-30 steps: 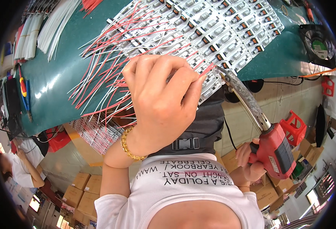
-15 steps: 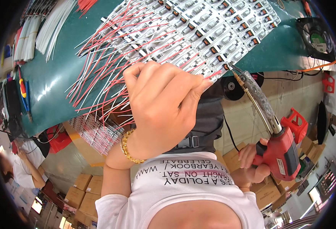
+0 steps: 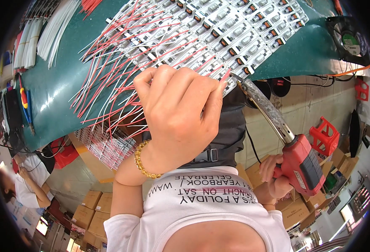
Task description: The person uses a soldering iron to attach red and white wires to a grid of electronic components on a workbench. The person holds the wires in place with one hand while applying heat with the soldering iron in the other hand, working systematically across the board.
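A panel of small white circuit boards (image 3: 258,40) lies on the green tabletop, with metal and orange-black parts in rows. Many red and white wires (image 3: 105,75) fan out from its left side. Over the panel's near edge, my left hand (image 3: 178,111) is closed in a pinch on a red wire (image 3: 226,74), whose end pokes up past the fingertips. My right hand (image 3: 275,174) grips the handle of a red soldering gun (image 3: 305,168). The gun's long metal barrel slants up and left, its tip at the near board edge beside the pinched wire. My left palm is hidden.
Bundled white wires (image 3: 59,31) and a screwdriver (image 3: 24,98) lie on the left of the table. A fan (image 3: 351,42) stands at far right. Below are a red stool (image 3: 324,136), cardboard boxes (image 3: 94,210) and another wired panel (image 3: 105,145). A person (image 3: 31,178) sits at left.
The soldering gun has shifted left, bringing its tip from the orange-black part to close beside the pinched wire. My left hand has moved slightly left, still pinching.
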`<state>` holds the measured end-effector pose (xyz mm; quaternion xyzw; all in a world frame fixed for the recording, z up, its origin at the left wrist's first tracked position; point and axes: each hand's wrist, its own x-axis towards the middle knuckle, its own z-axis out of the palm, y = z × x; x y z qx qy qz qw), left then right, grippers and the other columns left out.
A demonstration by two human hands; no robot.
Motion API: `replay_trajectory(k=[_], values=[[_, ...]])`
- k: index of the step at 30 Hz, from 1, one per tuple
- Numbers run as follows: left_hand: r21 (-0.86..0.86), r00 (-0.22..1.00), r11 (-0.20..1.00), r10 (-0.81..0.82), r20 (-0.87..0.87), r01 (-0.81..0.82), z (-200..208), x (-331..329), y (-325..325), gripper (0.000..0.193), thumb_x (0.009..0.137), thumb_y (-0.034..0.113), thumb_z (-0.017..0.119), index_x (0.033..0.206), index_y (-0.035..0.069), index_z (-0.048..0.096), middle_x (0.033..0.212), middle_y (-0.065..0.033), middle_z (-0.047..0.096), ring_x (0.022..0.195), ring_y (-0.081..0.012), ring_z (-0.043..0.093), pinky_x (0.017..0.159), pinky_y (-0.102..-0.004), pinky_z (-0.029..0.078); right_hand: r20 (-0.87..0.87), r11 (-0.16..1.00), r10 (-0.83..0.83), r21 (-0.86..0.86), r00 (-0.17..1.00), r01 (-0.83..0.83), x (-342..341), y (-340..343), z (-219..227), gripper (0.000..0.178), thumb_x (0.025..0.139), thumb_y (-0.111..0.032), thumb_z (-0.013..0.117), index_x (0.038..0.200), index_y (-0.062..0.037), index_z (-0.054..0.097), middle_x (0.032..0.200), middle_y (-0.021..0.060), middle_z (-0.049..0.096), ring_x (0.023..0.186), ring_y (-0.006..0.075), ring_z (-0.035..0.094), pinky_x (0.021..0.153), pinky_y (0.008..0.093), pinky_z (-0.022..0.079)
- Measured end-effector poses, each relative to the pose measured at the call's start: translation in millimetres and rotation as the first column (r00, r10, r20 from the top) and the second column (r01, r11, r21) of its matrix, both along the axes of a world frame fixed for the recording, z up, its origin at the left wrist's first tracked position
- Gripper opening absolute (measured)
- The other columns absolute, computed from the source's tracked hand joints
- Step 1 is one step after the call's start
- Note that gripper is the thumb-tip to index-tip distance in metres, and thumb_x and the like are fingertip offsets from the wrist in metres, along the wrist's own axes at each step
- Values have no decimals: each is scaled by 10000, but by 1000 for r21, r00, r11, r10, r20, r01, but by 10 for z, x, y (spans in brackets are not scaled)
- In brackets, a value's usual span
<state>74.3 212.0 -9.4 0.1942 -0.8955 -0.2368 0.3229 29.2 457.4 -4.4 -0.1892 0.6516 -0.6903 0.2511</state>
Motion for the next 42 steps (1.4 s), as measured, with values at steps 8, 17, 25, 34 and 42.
replay_trajectory(k=[8,17,25,34,42], values=[[-30,1000,1000,-6,-11,6,-30,-2,-12,163,644,12,731,666,103,597,607,16,531,597,-150,471,694,-297,313,-70,1000,-3,-23,998,1,-31,-56,42,725,796,-585,538,1153,36,426,480,-5,437,377,115,418,399,257,364],[55,999,998,24,-39,-22,26,4,4,152,633,7,733,673,93,615,679,-4,547,639,-158,490,711,-300,330,-26,999,0,38,1000,1,-47,58,35,803,795,-616,513,1235,38,362,469,-9,429,371,111,403,407,252,359],[85,997,996,-46,64,41,93,-12,69,138,629,34,738,677,89,621,728,-4,554,721,-167,508,744,-301,330,0,1000,-22,3,1000,22,6,148,15,819,778,-639,517,1233,24,359,473,-12,431,386,114,406,430,256,365],[40,993,997,-66,95,63,109,-40,31,142,628,59,745,663,91,611,723,1,558,709,-175,506,735,-314,326,38,1000,-5,-21,999,6,-9,117,-30,719,773,-616,544,1119,3,432,493,-11,454,406,114,427,429,259,366],[9,991,998,-65,113,64,112,-44,31,143,627,59,742,654,95,606,713,1,546,705,-183,501,725,-325,326,42,995,-10,98,999,6,-7,188,-57,671,774,-581,577,1076,5,452,498,-11,457,399,117,428,424,260,372]])
